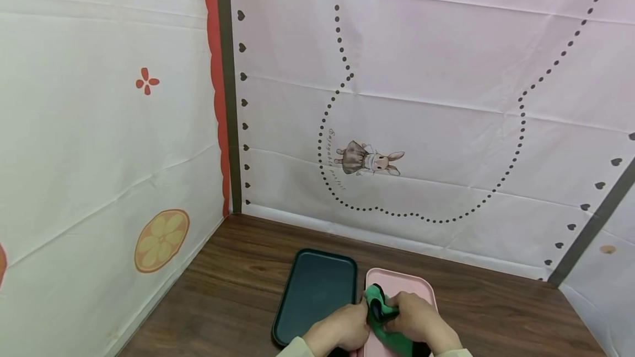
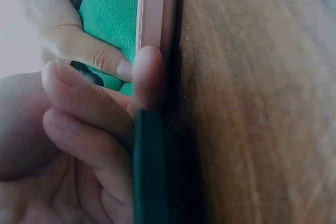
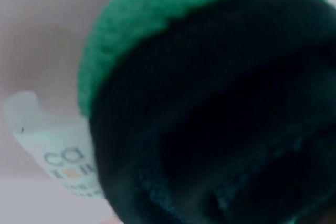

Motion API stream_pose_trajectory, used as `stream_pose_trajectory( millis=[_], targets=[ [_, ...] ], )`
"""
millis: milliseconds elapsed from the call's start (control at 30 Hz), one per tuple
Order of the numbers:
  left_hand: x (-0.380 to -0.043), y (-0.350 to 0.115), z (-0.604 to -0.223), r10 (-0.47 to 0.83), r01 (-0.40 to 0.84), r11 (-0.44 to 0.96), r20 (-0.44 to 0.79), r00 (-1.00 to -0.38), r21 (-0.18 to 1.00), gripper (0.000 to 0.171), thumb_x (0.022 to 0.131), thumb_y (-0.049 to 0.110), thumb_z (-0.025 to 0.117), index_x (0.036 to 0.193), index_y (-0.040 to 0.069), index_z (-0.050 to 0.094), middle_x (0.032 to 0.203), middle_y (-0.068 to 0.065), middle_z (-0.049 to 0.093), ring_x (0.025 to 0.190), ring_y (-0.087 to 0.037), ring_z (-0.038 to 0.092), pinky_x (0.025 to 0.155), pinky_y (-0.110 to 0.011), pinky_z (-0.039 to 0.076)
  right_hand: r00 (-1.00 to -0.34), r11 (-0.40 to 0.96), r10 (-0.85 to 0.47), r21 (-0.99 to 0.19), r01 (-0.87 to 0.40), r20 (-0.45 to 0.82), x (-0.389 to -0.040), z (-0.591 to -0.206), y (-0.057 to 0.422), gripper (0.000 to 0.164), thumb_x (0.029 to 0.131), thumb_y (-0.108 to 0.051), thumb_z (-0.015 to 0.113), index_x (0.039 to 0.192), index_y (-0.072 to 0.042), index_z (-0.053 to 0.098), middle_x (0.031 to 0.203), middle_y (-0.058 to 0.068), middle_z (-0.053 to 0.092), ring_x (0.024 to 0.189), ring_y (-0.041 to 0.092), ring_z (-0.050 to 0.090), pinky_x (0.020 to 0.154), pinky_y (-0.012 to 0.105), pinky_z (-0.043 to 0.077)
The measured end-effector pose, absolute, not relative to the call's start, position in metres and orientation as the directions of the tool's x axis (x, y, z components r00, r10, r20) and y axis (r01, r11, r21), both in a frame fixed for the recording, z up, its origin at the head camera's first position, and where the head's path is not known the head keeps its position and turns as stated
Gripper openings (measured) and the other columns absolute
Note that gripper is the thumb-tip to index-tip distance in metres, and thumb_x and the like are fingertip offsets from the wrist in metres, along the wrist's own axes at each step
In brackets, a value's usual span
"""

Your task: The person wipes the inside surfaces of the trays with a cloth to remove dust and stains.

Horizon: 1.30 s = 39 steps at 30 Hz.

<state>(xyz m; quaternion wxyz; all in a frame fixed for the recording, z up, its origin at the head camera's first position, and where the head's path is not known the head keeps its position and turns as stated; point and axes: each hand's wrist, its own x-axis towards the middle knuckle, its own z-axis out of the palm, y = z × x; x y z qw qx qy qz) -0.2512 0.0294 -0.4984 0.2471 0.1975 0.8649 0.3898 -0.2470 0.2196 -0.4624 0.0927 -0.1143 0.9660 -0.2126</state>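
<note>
A pink tray (image 1: pixel 394 280) lies on the table, with a bunched green cloth with black edging (image 1: pixel 389 335) on it. My right hand (image 1: pixel 419 318) grips the cloth over the tray, fingers bent into its folds. At the tray's left edge, my left hand (image 1: pixel 344 324) has curled fingers and holds the rim, close beside the cloth. The left wrist view shows a fingertip against the pink tray's rim (image 2: pixel 152 14) and the green cloth (image 2: pixel 113 14) above it. Folded green and black fabric (image 3: pixel 210 66) fills most of the right wrist view.
A dark green tray (image 1: pixel 317 291) lies left of the pink one, its edge near my left hand. The brown wooden table (image 1: pixel 496 307) is bordered by printed white curtains (image 1: pixel 446 125). A pale lettered piece (image 3: pixel 63 156) shows beside the cloth.
</note>
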Motion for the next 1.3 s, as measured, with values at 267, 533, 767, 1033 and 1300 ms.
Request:
stream_pose_trajectory(
  millis=[267, 533, 767, 1033, 1300],
  targets=[
    [-0.251, 0.029, -0.5, 0.52, 0.137, 0.63, -0.285, -0.805, 0.765, 0.069, 0.098, 0.007, 0.055, 0.161, -0.003, 0.028, 0.051, -0.006, 0.059, 0.037, -0.014, 0.045, 0.047, -0.028, 0.042, -0.928, 0.84, -0.328, -0.504, -0.202, -0.175, -0.247, -0.465, 0.227, 0.04, 0.072, -0.021, 0.093, 0.109, -0.012, 0.081, 0.109, 0.011, 0.078, 0.099, 0.025, 0.069, 0.087, 0.05, 0.057],
    [-0.253, 0.029, -0.501, 0.537, 0.13, 0.616, -0.294, -0.791, 0.777, 0.071, 0.098, 0.006, 0.054, 0.163, -0.001, 0.026, 0.053, -0.009, 0.06, 0.039, -0.017, 0.046, 0.044, -0.03, 0.037, -0.909, 0.808, -0.358, -0.559, -0.189, -0.211, -0.246, -0.464, 0.231, 0.036, 0.073, -0.017, 0.093, 0.107, -0.016, 0.082, 0.105, 0.005, 0.078, 0.094, 0.018, 0.065, 0.083, 0.042, 0.056],
    [-0.251, 0.03, -0.5, 0.523, 0.138, 0.627, -0.283, -0.804, 0.766, 0.075, 0.094, 0.002, 0.055, 0.164, 0.001, 0.025, 0.052, -0.007, 0.058, 0.038, -0.015, 0.044, 0.043, -0.029, 0.034, -0.884, 0.77, -0.412, -0.604, -0.208, -0.221, -0.243, -0.462, 0.235, 0.028, 0.075, -0.018, 0.091, 0.102, -0.018, 0.082, 0.1, 0.0, 0.077, 0.09, 0.015, 0.062, 0.079, 0.035, 0.053],
    [-0.25, 0.031, -0.501, 0.516, 0.132, 0.623, -0.278, -0.81, 0.771, 0.077, 0.093, 0.001, 0.055, 0.164, 0.002, 0.026, 0.056, -0.009, 0.057, 0.04, -0.017, 0.037, 0.043, -0.03, 0.03, -0.864, 0.735, -0.441, -0.65, -0.191, -0.244, -0.24, -0.462, 0.238, 0.019, 0.08, -0.014, 0.083, 0.097, -0.021, 0.08, 0.096, -0.002, 0.074, 0.085, 0.015, 0.058, 0.074, 0.03, 0.047],
    [-0.248, 0.031, -0.5, 0.512, 0.136, 0.621, -0.269, -0.816, 0.772, 0.077, 0.091, 0.0, 0.054, 0.164, 0.006, 0.028, 0.053, -0.004, 0.052, 0.038, -0.014, 0.033, 0.041, -0.028, 0.027, -0.879, 0.743, -0.397, -0.656, -0.137, -0.266, -0.241, -0.46, 0.235, 0.031, 0.08, -0.008, 0.076, 0.11, -0.014, 0.08, 0.108, 0.006, 0.076, 0.094, 0.018, 0.061, 0.084, 0.041, 0.054]
  ],
)
